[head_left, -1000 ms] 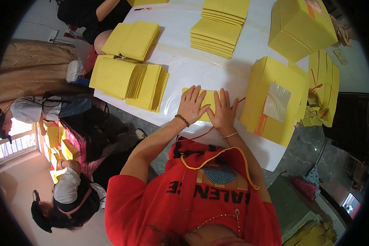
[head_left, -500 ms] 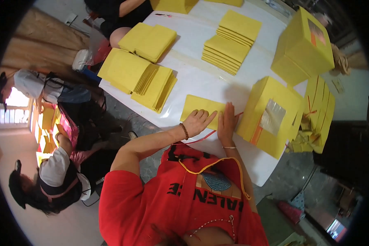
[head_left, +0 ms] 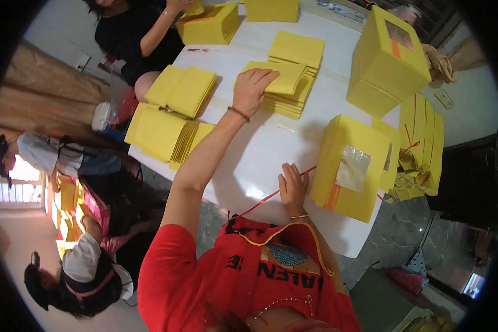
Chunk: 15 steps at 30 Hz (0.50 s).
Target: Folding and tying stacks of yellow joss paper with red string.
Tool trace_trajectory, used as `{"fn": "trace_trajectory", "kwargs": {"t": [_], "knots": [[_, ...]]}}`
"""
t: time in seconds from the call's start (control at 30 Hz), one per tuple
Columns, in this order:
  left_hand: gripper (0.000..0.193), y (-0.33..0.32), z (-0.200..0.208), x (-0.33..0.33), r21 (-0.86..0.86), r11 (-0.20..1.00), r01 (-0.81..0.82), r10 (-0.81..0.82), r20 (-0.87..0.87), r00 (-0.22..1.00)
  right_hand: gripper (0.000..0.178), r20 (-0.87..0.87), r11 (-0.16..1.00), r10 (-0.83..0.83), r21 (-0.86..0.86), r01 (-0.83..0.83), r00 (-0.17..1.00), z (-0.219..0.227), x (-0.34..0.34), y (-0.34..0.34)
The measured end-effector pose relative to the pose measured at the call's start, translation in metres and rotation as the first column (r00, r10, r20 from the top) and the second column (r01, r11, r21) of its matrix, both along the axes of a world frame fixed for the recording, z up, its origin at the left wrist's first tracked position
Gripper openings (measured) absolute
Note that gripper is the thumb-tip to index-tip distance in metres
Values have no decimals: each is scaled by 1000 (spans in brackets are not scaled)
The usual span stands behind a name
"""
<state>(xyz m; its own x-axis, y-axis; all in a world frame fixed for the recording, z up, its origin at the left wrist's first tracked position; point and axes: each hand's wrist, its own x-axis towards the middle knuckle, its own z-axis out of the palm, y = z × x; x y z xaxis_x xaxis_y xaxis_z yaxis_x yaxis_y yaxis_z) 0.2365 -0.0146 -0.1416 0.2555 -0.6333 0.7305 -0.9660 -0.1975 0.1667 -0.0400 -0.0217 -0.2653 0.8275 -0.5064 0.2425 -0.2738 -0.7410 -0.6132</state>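
Observation:
My left hand [head_left: 253, 91], with a brown bead bracelet at the wrist, reaches far over the table. Its fingers close around the near-left side of a folded yellow sheet [head_left: 285, 76], which lies slightly raised on top of a stack of similar folded sheets [head_left: 285, 106]. My right hand [head_left: 294, 188] rests on the white tabletop near its front edge, fingers stretched out and a little apart. A thin red ribbon [head_left: 260, 202] runs across the table and passes by its fingers. Just right of that hand stands a yellow box with a clear window [head_left: 351, 166].
More folded yellow stacks lie at the left [head_left: 155, 130] and behind [head_left: 299, 48]. A tall yellow box [head_left: 390, 66] stands at the back right. Flat yellow pieces [head_left: 423, 138] are bundled beyond the right edge. A co-worker [head_left: 141, 44] handles a yellow box [head_left: 211, 26] across the table.
My left hand has carried the folded yellow sheet from the front of the table to the stack farther back. My right hand has dropped slightly nearer, fingers off the sheet. The view has shifted.

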Motion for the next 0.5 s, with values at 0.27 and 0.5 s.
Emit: {"fn": "trace_trajectory", "kwargs": {"t": [0.27, 0.5], "knots": [[43, -58, -46, 36, 454, 888, 69, -107, 59, 992, 29, 70, 999, -35, -19, 36, 997, 5, 3, -1], [49, -59, -61, 35, 586, 803, 113, -156, 24, 987, 22, 102, 996, -67, -52, 73, 993, 6, 5, -2]]}}
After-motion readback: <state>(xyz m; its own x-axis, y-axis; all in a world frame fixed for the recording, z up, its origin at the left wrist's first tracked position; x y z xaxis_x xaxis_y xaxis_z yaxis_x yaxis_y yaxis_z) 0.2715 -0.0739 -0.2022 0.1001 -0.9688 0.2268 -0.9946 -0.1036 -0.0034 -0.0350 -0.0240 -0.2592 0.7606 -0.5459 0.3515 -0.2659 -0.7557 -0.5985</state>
